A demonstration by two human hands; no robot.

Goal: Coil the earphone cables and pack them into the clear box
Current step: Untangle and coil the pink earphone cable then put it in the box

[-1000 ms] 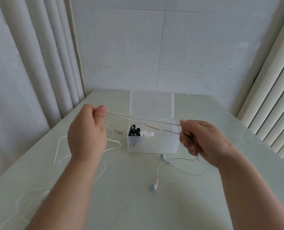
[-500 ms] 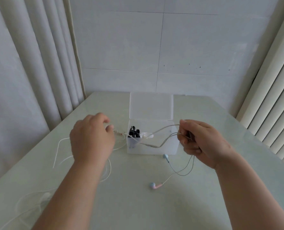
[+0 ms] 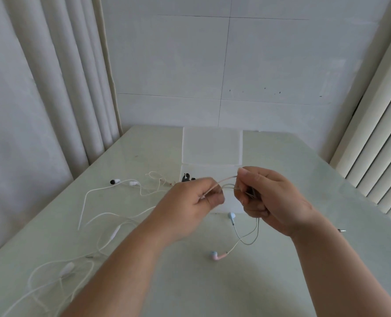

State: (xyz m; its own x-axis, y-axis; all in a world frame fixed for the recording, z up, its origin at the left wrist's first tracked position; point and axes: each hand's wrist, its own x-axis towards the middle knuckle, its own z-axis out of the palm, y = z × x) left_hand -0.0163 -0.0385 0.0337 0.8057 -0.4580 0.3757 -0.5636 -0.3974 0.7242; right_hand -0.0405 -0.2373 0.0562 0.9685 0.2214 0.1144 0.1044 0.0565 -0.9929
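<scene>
Pale green table (image 3: 281, 282), strewn with earphone cables (image 3: 115, 233), abuts white tiled wall (image 3: 167, 65).

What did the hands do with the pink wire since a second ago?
The left hand moved right, close to the right hand, so the pink cable, pulled tight before, now bends into a slack loop between them. Both hands still pinch it. The clear box and the white earphones stayed where they were.
</scene>
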